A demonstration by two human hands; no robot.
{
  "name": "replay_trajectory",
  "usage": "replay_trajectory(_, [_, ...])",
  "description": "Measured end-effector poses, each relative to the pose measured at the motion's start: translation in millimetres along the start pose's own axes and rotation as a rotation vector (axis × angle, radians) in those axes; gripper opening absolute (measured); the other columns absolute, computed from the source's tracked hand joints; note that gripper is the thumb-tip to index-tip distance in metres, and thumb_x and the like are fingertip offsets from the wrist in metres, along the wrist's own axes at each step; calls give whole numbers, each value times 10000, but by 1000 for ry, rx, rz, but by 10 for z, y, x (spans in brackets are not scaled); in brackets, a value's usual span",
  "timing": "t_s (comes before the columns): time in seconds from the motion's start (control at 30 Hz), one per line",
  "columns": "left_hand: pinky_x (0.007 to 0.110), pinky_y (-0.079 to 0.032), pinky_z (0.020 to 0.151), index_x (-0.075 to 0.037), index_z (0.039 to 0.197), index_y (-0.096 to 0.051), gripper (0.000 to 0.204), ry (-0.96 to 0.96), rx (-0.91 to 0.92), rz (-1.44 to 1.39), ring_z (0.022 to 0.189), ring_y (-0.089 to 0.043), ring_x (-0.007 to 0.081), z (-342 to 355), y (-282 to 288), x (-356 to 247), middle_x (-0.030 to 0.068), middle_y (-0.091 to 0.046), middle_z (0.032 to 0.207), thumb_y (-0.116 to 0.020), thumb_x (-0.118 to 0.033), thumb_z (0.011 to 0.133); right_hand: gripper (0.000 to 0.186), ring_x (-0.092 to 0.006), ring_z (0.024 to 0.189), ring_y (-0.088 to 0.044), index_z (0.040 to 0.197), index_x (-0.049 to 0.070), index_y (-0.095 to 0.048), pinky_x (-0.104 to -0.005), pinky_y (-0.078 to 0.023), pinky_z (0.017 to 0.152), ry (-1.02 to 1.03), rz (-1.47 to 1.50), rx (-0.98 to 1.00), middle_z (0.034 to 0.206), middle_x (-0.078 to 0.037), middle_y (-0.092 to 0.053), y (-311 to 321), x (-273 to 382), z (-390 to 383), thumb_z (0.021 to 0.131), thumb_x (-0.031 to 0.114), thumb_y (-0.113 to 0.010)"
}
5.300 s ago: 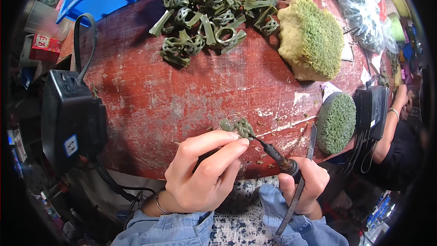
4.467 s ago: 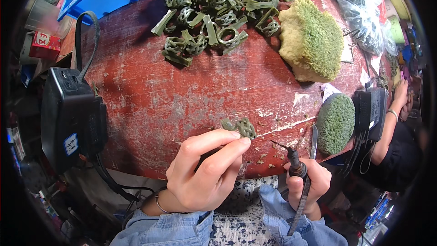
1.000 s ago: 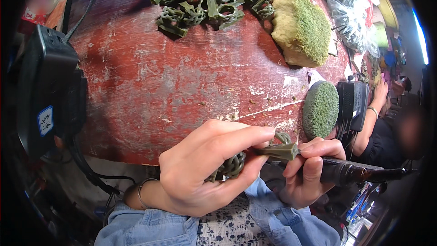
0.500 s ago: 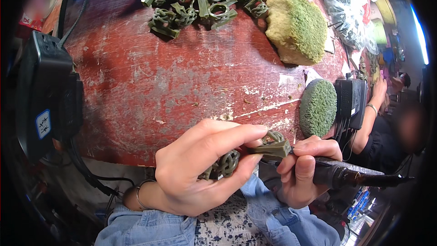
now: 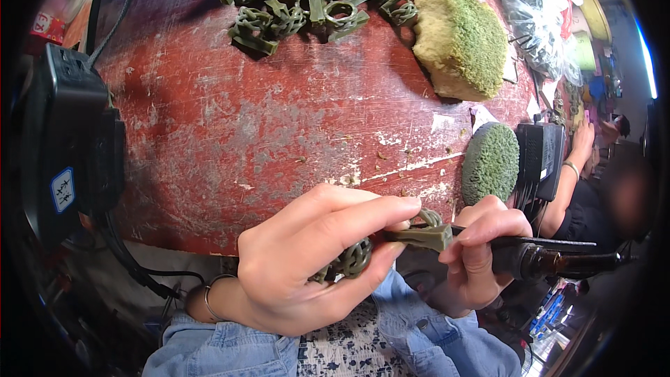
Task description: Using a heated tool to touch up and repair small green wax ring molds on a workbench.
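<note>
My left hand [image 5: 300, 258] is closed round dark green, wax-like openwork ring pieces. One ring piece with a flat bar [image 5: 424, 237] sticks out between thumb and index finger, and another lattice ring [image 5: 354, 258] shows inside the palm. Close against the bar's right end, my right hand [image 5: 481, 248] pinches a slim, dark pen-like tool with a thick black handle [image 5: 551, 260] pointing right. Its working tip is hidden by the fingers and the piece. Several similar green ring pieces [image 5: 342, 10] lie heaped at the far side of the worn red table [image 5: 272, 126].
A yellow-green sponge block [image 5: 464, 42] and an oval green sponge [image 5: 490, 164] stand on the right. Beside them are a black box with cables [image 5: 539, 157] and plastic bags [image 5: 537, 24]. A black device [image 5: 70, 139] stands at left. Another person's arm [image 5: 569, 181] is at far right.
Both hands have shifted slightly to the right with the ring piece. The tool's handle has swung a little higher, nearer level. The grips are unchanged.
</note>
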State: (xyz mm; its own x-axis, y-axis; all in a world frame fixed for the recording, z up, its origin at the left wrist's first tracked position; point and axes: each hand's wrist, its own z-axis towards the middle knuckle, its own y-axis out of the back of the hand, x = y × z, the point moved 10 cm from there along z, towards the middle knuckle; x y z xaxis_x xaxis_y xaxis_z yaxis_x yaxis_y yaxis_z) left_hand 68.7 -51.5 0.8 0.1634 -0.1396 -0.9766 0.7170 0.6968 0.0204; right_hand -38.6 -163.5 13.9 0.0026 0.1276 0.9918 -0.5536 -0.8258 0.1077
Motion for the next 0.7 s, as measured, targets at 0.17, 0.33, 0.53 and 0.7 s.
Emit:
replay_trajectory(0.17, [234, -487, 595, 50, 907, -604, 327, -52, 20, 53, 679, -606, 160, 9, 3, -65, 138, -599, 792, -629, 99, 585, 82, -153, 577, -547, 802, 28, -594, -243, -438, 527, 10, -37, 91, 666, -84, -569, -7, 33, 28, 811, 110, -589])
replay_trajectory(0.33, [237, -491, 607, 53, 909, -599, 332, -64, 22, 50, 696, -606, 167, 5, -12, -70, 139, -603, 794, -624, 106, 582, 116, -136, 548, -536, 817, 20, -574, -229, -430, 496, 50, 63, 99, 663, -93, -564, -12, 39, 20, 820, 136, -582])
replay_trajectory(0.53, [247, -496, 623, 47, 914, -600, 331, -14, 6, 32, 712, -607, 173, 0, -12, -45, 134, -605, 802, -629, 107, 590, 227, -101, 403, -478, 856, -8, -487, -187, -382, 370, -198, 163, -116, 576, -144, -559, 106, -172, -97, 838, 207, -556])
replay_trajectory(0.7, [246, -496, 626, 46, 917, -600, 328, -17, 10, 32, 723, -607, 174, -4, -33, -52, 134, -605, 802, -640, 99, 596, 262, -108, 361, -469, 858, -15, -484, -191, -375, 329, -92, 77, -206, 534, -130, -549, 140, -116, -161, 840, 238, -551])
